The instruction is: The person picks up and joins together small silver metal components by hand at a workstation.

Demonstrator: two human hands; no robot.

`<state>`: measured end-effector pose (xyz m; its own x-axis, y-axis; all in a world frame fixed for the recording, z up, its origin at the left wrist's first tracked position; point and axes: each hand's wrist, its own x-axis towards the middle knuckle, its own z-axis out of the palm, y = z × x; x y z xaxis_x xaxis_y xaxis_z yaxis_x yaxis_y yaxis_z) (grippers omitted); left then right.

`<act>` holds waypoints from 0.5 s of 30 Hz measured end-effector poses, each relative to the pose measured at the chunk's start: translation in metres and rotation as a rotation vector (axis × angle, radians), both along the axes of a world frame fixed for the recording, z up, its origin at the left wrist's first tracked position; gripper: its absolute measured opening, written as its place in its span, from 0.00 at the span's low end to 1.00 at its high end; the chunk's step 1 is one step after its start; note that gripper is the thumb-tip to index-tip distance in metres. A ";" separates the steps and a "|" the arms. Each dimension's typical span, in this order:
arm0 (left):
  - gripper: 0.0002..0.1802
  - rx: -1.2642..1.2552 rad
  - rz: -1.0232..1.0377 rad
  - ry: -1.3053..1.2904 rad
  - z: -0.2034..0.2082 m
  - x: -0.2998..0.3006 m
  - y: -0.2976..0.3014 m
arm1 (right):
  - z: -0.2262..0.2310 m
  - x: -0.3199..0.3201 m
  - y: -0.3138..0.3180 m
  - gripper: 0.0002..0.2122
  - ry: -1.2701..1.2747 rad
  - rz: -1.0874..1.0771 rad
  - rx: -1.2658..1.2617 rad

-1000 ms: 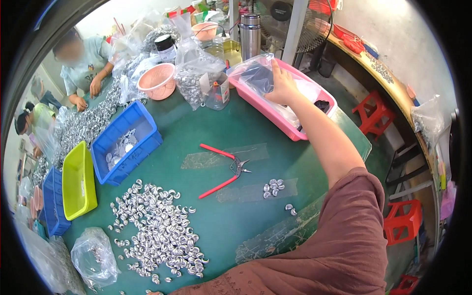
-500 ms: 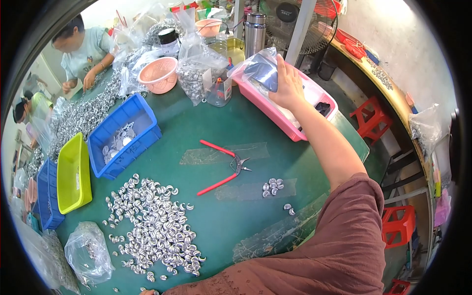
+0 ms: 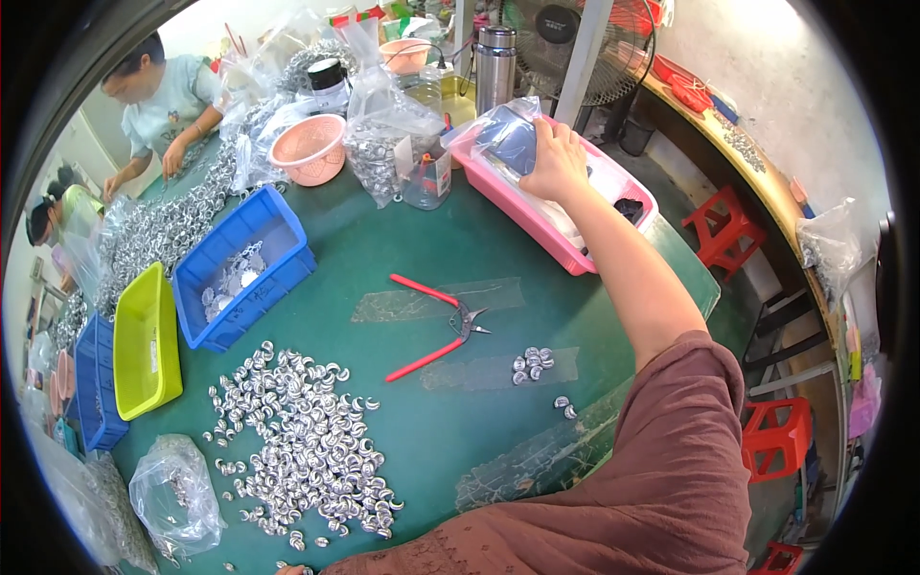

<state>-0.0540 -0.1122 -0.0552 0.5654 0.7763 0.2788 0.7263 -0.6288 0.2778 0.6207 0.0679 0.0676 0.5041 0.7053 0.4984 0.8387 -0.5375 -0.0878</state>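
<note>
My right hand [image 3: 559, 165] reaches to the pink plastic basket [image 3: 527, 225] at the back right. Its fingers and thumb close on the right edge of a clear plastic bag [image 3: 506, 139] with a flat dark-blue thing inside, which lies tilted over the basket's far end. Only a bit of my left hand [image 3: 290, 570] shows at the lower edge, by a small silver piece; its fingers are mostly hidden. Pliers [image 3: 431, 328] with red handles lie on the green table [image 3: 383, 240]. Left of them spreads a heap of small curved silver metal pieces [image 3: 307, 441].
Several more silver pieces [image 3: 532, 364] lie right of the pliers. Blue bins [image 3: 244, 268], a yellow-green bin [image 3: 147, 340] and a plastic bag [image 3: 175, 494] stand at the left. A peach basket [image 3: 309, 150] and a steel flask [image 3: 495, 67] stand behind. A co-worker [image 3: 163, 105] sits far left.
My right hand has shifted slightly down and left at the bag, and its fingers are bent more. The dark-blue thing has tilted a little. The co-worker's hand has moved.
</note>
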 end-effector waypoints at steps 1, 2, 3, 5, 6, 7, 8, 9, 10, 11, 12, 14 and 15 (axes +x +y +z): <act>0.12 -0.119 0.113 -0.053 -0.003 0.000 -0.004 | 0.001 0.000 0.001 0.34 0.000 0.001 0.001; 0.12 -0.118 0.114 -0.053 -0.005 -0.001 -0.007 | 0.001 0.000 0.002 0.34 0.010 -0.009 -0.005; 0.12 -0.151 0.140 -0.085 -0.002 0.002 -0.007 | 0.001 -0.001 0.003 0.34 0.020 -0.018 -0.011; 0.12 -0.184 0.168 -0.117 0.000 0.005 -0.007 | 0.003 -0.004 0.002 0.34 0.032 -0.019 -0.016; 0.13 -0.188 0.168 -0.140 0.001 0.005 -0.008 | 0.004 -0.005 0.002 0.34 0.045 -0.021 -0.021; 0.13 -0.193 0.168 -0.163 0.001 0.005 -0.008 | 0.004 -0.005 0.002 0.34 0.045 -0.020 -0.020; 0.13 -0.192 0.168 -0.163 0.003 0.005 -0.004 | 0.004 -0.004 0.002 0.35 0.059 -0.021 -0.028; 0.13 -0.023 0.036 -0.060 0.005 0.003 0.003 | 0.004 -0.004 0.002 0.35 0.072 -0.024 -0.037; 0.13 0.146 -0.098 0.042 0.006 0.002 0.007 | 0.003 -0.002 0.001 0.35 0.072 -0.024 -0.037; 0.13 0.145 -0.099 0.042 0.005 0.003 0.003 | 0.000 0.000 0.001 0.36 0.069 -0.025 -0.032; 0.13 -0.016 0.020 -0.052 0.005 0.007 -0.003 | -0.002 0.002 0.001 0.37 0.066 -0.025 -0.025; 0.14 -0.179 0.135 -0.148 0.008 0.014 -0.006 | -0.004 0.008 -0.002 0.37 0.057 -0.031 -0.029; 0.14 -0.027 0.021 -0.051 0.020 0.024 0.002 | -0.005 0.010 -0.003 0.37 0.050 -0.035 -0.033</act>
